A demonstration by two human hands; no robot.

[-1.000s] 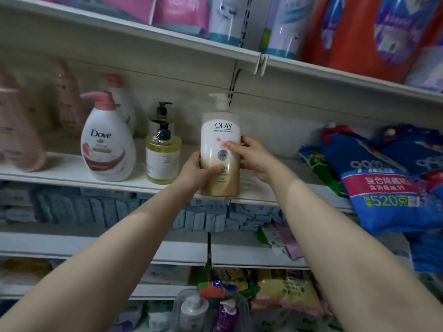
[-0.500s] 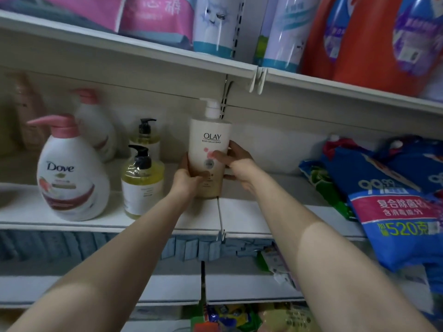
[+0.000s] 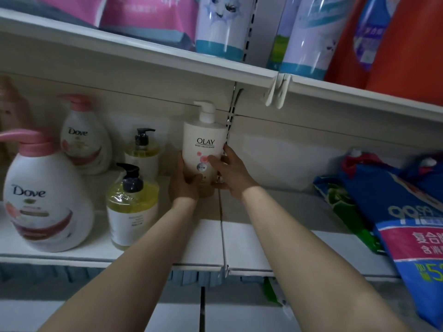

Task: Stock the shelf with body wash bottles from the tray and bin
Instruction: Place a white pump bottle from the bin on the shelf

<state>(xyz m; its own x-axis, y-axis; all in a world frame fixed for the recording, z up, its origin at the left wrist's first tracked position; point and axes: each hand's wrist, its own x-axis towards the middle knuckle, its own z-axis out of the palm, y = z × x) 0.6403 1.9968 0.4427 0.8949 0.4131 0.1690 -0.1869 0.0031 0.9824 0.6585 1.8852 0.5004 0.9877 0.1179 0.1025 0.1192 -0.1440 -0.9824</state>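
White store shelf (image 3: 275, 245), smooth boards; both hands, left (image 3: 184, 185) and right (image 3: 231, 174), grip tall glossy Olay pump bottle (image 3: 203, 149) upright near back wall

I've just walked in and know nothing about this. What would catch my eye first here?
Dead centre, both hands, the left hand and the right hand, hold a tall white Olay pump bottle upright, far back on the white shelf. To its left stand two yellow pump bottles and pink-capped Dove bottles; blue detergent bags slump at the right.
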